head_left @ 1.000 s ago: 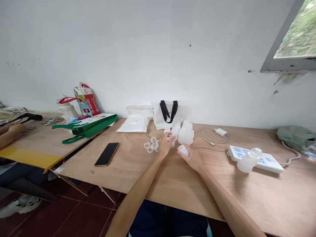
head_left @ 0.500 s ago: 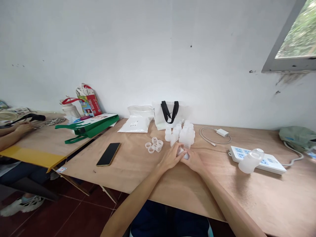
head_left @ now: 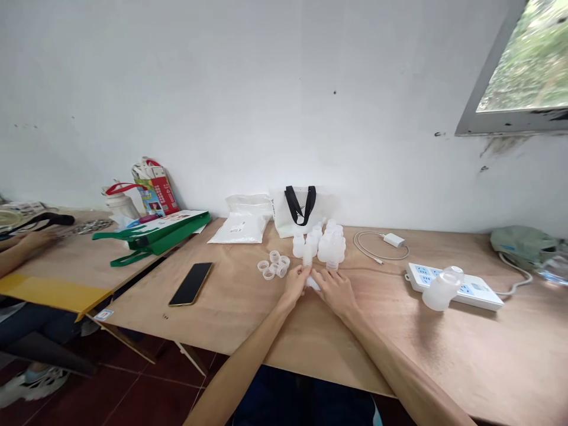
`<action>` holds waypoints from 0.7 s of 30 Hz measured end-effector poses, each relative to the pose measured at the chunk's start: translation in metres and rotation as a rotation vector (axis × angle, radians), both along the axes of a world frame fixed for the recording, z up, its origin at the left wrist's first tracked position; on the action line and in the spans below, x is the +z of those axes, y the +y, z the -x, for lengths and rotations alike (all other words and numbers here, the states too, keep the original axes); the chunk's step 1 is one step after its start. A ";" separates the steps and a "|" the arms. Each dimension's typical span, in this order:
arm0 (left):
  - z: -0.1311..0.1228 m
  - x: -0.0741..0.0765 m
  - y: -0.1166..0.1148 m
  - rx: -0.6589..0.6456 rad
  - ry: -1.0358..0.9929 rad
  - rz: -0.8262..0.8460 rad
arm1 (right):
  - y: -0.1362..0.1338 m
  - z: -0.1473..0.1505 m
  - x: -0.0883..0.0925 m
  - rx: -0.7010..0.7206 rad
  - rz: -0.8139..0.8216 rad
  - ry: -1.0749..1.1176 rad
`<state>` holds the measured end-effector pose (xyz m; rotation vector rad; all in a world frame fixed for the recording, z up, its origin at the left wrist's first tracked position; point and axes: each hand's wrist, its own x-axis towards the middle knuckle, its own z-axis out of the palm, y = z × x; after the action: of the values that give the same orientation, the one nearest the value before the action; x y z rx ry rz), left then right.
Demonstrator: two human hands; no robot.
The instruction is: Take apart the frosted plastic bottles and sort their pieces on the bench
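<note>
On my side of the bottles (head_left: 333, 244), my left hand (head_left: 294, 285) and right hand (head_left: 336, 290) pinch a white piece (head_left: 313, 284), seemingly working it, which calls for steadiness.

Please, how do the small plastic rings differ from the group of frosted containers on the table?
The rings are low, open loops; the containers are taller and rounded. The rings lie in a loose patch, while the containers crowd tightly together. Both look pale and translucent.
</note>
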<state>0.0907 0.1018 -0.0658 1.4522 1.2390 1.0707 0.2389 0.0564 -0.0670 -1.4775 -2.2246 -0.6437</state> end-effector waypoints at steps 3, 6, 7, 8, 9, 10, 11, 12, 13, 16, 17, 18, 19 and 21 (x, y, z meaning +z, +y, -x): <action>0.002 0.002 -0.002 0.061 -0.057 0.002 | 0.003 -0.005 -0.003 -0.003 -0.082 0.092; 0.009 0.007 -0.003 0.142 -0.127 -0.172 | 0.008 -0.016 -0.009 -0.024 -0.076 0.423; 0.013 0.008 -0.003 0.167 -0.117 -0.259 | 0.010 -0.020 -0.011 -0.047 -0.074 0.583; 0.019 0.010 -0.002 0.188 -0.075 -0.345 | 0.012 -0.024 -0.012 -0.081 -0.076 0.753; 0.026 0.012 -0.001 0.207 -0.005 -0.421 | 0.014 -0.029 -0.014 -0.124 -0.084 0.916; 0.035 0.012 0.001 0.229 0.079 -0.480 | 0.017 -0.033 -0.014 -0.166 -0.100 1.059; 0.045 0.013 0.005 0.236 0.175 -0.525 | 0.021 -0.038 -0.015 -0.202 -0.118 1.172; 0.055 0.012 0.009 0.254 0.255 -0.560 | 0.024 -0.044 -0.016 -0.234 -0.140 1.256; 0.065 0.011 0.014 0.279 0.315 -0.592 | 0.028 -0.049 -0.018 -0.258 -0.159 1.308; 0.091 0.002 0.031 0.280 0.485 -0.656 | 0.041 -0.066 -0.024 -0.310 -0.142 1.333; 0.097 -0.002 0.036 0.267 0.556 -0.674 | 0.045 -0.071 -0.027 -0.321 -0.119 1.311; 0.102 -0.006 0.041 0.246 0.587 -0.674 | 0.049 -0.075 -0.030 -0.326 -0.099 1.273; 0.105 -0.010 0.046 0.219 0.620 -0.668 | 0.053 -0.079 -0.033 -0.324 -0.088 1.226; 0.109 -0.017 0.051 0.165 0.663 -0.642 | 0.062 -0.086 -0.036 -0.316 -0.086 1.126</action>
<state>-0.0183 0.1532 -0.0832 2.3613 1.5638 1.2061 0.3251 0.1180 -0.1031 -1.5751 -1.1005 0.0639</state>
